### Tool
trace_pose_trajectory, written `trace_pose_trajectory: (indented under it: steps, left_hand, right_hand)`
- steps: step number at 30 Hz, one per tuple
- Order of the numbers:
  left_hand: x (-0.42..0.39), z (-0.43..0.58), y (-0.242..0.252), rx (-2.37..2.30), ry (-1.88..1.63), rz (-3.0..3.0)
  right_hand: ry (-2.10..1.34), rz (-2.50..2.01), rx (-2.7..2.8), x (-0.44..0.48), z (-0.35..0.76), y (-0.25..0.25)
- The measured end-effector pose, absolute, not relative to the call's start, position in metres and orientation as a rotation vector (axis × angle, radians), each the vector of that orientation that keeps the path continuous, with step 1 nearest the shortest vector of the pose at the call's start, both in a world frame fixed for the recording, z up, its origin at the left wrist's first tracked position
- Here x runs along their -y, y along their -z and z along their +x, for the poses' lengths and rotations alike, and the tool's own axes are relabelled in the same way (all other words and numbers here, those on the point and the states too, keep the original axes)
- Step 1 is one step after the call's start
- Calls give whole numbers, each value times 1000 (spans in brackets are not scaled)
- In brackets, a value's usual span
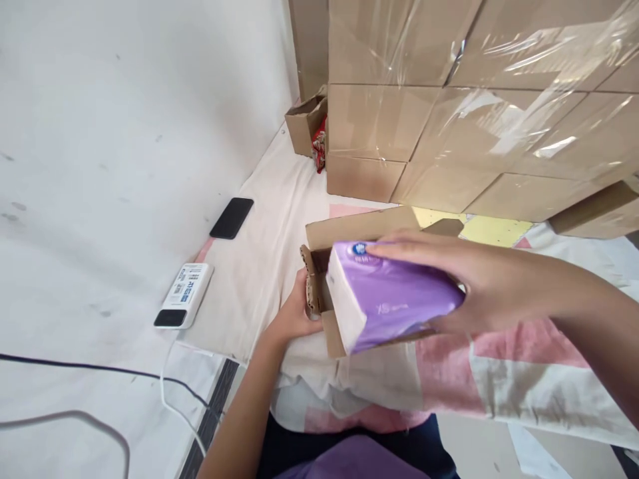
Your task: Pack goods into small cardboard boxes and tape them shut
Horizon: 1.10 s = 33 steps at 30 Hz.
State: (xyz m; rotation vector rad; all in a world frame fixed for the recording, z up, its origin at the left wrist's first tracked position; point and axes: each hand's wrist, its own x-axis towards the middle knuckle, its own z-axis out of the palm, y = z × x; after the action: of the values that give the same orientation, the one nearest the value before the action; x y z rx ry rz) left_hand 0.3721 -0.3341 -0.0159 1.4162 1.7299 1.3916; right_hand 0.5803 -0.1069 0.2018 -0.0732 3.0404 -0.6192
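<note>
smudged white wall at left; pink-and-white cloth-covered table; pale floor below.

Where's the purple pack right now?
In the head view, right of centre: the right hand holds the purple pack at the mouth of the open cardboard box, whose left end the left hand holds.

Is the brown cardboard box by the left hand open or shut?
Open: the brown cardboard box has flaps spread apart, and its dark inside shows beside the purple plastic-wrapped pack.
</note>
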Motion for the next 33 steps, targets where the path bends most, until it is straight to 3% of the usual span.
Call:
trace_pose_trajectory:
  steps: [7,26,33]
  left_hand:
    - [331,374,6,-1516,-1586,1467]
    - [335,371,3,-1658,-1398,1374]
    - [334,370,9,-1644,-1390,1352]
  right_hand:
    - [264,-83,-3086,122,571,-193]
    - [-573,-226,-2863,145,522,-150]
    - [-590,-258,-2815,148,506,-131]
